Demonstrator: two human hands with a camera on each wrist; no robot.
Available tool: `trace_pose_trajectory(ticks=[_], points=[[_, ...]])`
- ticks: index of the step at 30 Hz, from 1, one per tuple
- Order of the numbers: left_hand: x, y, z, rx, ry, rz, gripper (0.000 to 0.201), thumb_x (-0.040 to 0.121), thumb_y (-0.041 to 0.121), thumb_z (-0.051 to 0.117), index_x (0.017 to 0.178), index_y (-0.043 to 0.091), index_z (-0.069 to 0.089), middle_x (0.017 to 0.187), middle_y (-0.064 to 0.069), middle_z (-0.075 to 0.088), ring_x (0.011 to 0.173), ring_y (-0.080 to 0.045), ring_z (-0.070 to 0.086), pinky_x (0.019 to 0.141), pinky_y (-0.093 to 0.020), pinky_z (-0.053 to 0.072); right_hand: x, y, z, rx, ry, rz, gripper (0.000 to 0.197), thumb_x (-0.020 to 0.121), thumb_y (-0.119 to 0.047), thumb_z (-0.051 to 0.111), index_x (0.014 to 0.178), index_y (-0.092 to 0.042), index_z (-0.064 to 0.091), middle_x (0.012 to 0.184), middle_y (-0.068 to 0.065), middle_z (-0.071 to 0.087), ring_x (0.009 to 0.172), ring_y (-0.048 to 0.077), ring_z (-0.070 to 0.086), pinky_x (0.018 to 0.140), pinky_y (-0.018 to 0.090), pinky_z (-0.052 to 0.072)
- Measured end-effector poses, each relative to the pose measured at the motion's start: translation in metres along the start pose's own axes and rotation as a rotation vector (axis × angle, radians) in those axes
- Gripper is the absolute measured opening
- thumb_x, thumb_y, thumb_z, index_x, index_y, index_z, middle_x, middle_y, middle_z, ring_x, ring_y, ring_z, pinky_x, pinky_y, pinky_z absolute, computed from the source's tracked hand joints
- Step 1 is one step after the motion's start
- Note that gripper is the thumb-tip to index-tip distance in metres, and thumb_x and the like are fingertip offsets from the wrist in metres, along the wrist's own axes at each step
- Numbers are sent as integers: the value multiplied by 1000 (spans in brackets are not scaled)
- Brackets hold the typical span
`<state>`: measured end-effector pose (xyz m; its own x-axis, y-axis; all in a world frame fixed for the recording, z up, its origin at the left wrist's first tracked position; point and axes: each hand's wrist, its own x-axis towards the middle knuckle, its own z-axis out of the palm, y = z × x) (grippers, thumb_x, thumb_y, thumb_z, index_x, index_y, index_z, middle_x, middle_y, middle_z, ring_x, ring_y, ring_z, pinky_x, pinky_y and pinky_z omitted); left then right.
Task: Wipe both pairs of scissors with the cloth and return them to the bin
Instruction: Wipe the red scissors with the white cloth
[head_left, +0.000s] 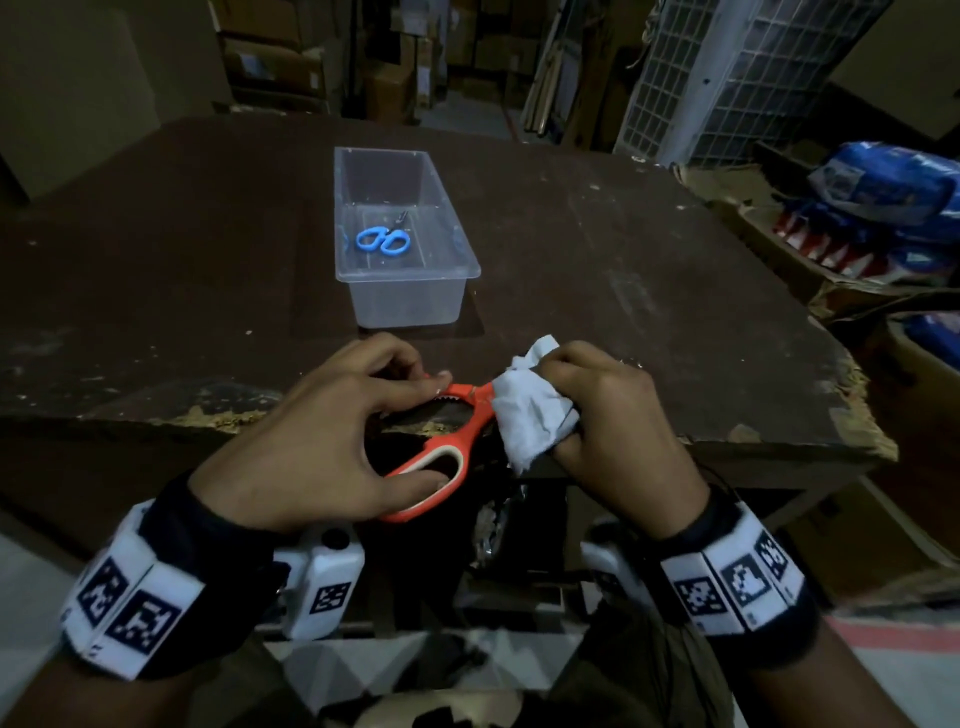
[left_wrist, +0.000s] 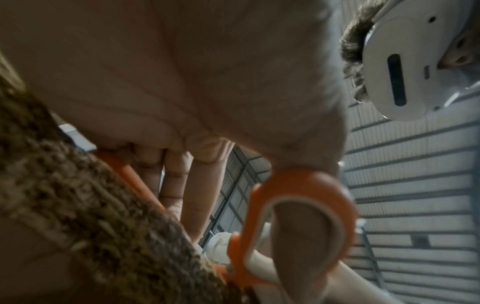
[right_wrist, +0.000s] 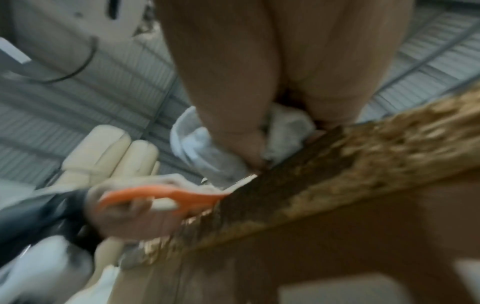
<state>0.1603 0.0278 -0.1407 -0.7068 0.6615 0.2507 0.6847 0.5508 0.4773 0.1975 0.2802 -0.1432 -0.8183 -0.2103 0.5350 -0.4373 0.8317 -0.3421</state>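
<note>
My left hand grips the orange scissors by their handles at the table's near edge, thumb through one loop. My right hand clutches a white cloth wrapped around the blades, which are hidden inside it. In the right wrist view the cloth is pinched under my thumb, with the orange scissors just left of it. The blue scissors lie inside the clear plastic bin farther back on the table.
The dark wooden table has a chipped, crumbling near edge. Blue packaged goods are stacked at the right, a white wire grille stands behind, and cardboard boxes fill the background.
</note>
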Motion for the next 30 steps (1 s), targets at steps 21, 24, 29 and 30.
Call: trace_pose_trajectory(ticks=[21,24,29,30], points=[[2,-2,-3,38,-35,-17,83,66,66,69,142,36,55,119,24,42,121,-1,46,100,-14,39,39,46,-24,-235,206,312,22,70,-5,73,57,-11,55,59,1,51,57,24,55,51,28,26],[3,-3,-5,18,-44,1,83,67,66,68,142,36,55,120,26,41,122,0,46,99,-10,37,26,28,-37,-121,307,262,9,77,-18,75,73,-10,71,70,5,66,66,19,62,61,30,42],[3,-6,-5,30,-45,43,72,73,55,78,139,35,59,121,21,45,121,-5,50,99,-13,38,11,-24,4,-76,29,84,17,64,-2,78,68,-13,66,73,0,56,59,19,58,53,19,36],[3,-6,-6,33,-48,44,72,73,56,79,139,35,59,122,21,45,121,-4,50,99,-13,38,11,-22,9,-91,3,102,25,59,1,77,63,-15,59,71,-3,50,55,18,55,50,15,32]])
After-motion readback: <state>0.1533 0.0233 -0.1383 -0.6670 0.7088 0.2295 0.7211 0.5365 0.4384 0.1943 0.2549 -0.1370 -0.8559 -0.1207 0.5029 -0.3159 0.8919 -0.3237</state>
